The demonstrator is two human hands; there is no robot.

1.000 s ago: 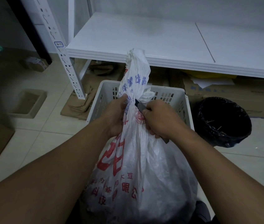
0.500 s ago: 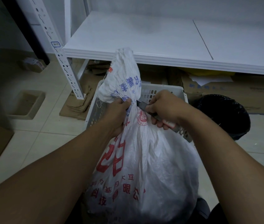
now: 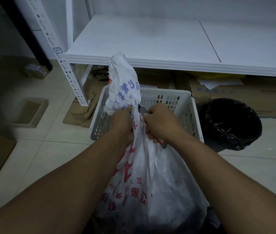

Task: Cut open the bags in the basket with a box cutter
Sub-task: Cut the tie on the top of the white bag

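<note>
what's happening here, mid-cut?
Yes. A person's left hand grips the gathered neck of a white woven bag, while the right hand holds a box cutter with its tip against the tie point. The neck looks still closed. The white basket sits just behind, under the shelf.

Pale tiled floor [image 3: 52, 149] carries everything. Beyond fingers [image 3: 150, 115]: white perforated basket [image 3: 184, 105], standing on tiles. Right of fingers, just beside basket: black-lined bin [image 3: 232, 125]. Left of fingers: flattened cardboard [image 3: 79, 114] at shelf post [image 3: 73, 81]; further left, shallow beige tray [image 3: 27, 112]. White sack [image 3: 159, 191] below fingers, base hidden.
</note>
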